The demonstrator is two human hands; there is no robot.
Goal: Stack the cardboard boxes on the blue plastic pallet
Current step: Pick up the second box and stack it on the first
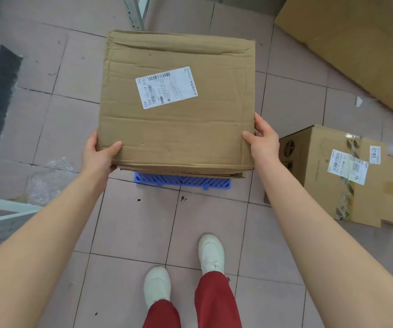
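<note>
A large worn cardboard box with a white shipping label on top fills the middle of the head view. My left hand grips its near left corner, thumb on top. My right hand grips its near right corner the same way. Directly below the box, only the near edge of the blue plastic pallet shows on the floor. Whether the box rests on the pallet or hangs above it I cannot tell. A second taped cardboard box with labels sits on the floor to the right.
A very large cardboard box lies at the far right. Crumpled clear plastic lies on the tiled floor at left, beside a metal frame. A metal post stands behind the box. My feet in white shoes stand near the pallet.
</note>
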